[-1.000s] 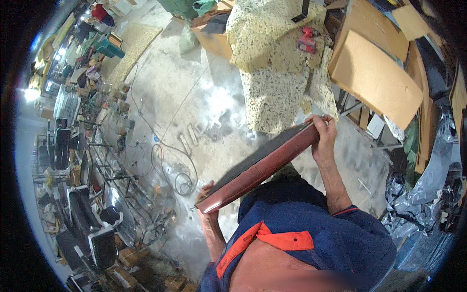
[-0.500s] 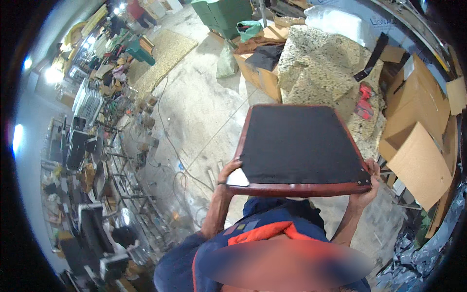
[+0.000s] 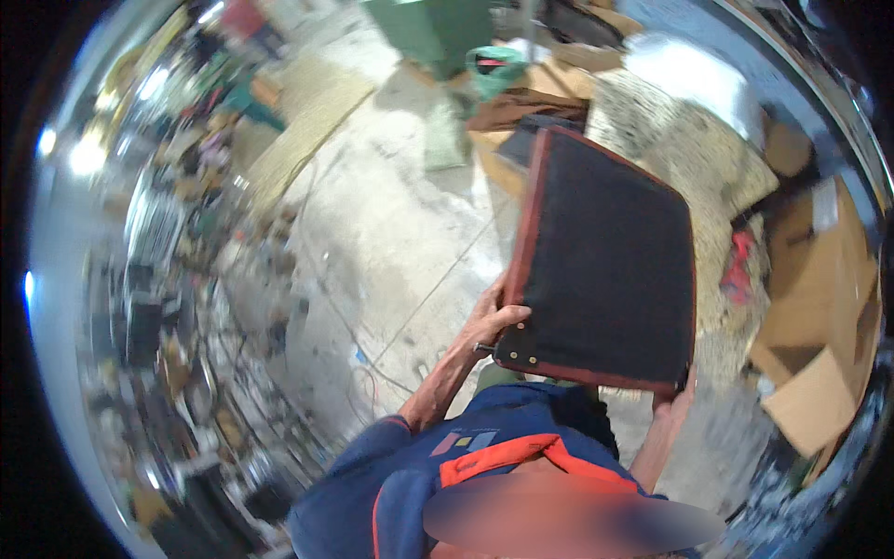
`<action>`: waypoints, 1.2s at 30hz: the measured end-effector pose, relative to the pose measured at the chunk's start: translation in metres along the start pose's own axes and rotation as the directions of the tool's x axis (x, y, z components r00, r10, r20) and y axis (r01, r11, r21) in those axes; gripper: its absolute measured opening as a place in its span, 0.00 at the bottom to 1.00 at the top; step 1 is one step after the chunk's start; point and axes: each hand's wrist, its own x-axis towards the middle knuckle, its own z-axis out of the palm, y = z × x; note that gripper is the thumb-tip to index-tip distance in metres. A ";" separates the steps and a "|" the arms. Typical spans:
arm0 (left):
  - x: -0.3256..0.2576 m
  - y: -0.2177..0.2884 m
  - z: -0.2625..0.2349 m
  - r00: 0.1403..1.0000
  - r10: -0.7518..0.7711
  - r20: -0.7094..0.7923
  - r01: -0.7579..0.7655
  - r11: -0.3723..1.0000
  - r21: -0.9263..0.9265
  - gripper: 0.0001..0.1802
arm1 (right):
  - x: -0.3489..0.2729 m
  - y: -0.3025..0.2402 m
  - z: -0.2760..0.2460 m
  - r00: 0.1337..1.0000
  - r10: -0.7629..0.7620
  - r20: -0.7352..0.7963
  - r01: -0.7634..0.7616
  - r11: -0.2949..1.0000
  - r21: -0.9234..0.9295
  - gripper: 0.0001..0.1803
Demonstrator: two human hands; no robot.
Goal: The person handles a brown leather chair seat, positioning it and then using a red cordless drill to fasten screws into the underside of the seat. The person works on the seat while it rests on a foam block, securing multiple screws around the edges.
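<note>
A chair seat pad [image 3: 605, 261] with a black cloth underside and dark red edging is held up in front of me, tilted, its black face toward me. My left hand [image 3: 496, 321] grips the near left corner, thumb on the black cloth. Small round metal fasteners [image 3: 523, 358] show in that corner. Beside it, a short metal piece [image 3: 482, 348] sticks out under my hand; I cannot make out what it is. My right hand [image 3: 678, 396] closes on the near right corner, most of its fingers hidden by the pad.
Behind the pad lie a speckled foam block [image 3: 643, 107] and a red tool [image 3: 738, 265]. Cardboard boxes [image 3: 815, 279] stand on the right. A cable [image 3: 326, 298] runs over the concrete floor [image 3: 400, 233]. Blurred metal parts crowd the left; a green bin [image 3: 428, 33] stands far off.
The pad has swung from nearly level to tilted and shifted right, with both hands still on it. The white patch by my left thumb no longer shows; fasteners now show at that corner.
</note>
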 end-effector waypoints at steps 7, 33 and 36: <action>0.112 0.001 -0.020 0.997 -0.059 0.052 0.056 0.997 0.051 0.45 | 0.074 0.020 0.034 0.995 -0.101 0.004 0.100 0.987 0.129 0.18; 0.560 -0.173 0.044 0.889 -0.347 0.298 0.388 0.917 -0.089 0.43 | 0.499 -0.154 0.032 0.716 -0.696 0.054 0.021 -0.055 -0.998 0.25; 0.572 -0.165 0.050 0.857 -0.397 0.330 0.438 0.897 -0.060 0.41 | 0.532 -0.167 0.057 0.784 -0.620 0.007 -0.114 -0.155 -0.981 0.36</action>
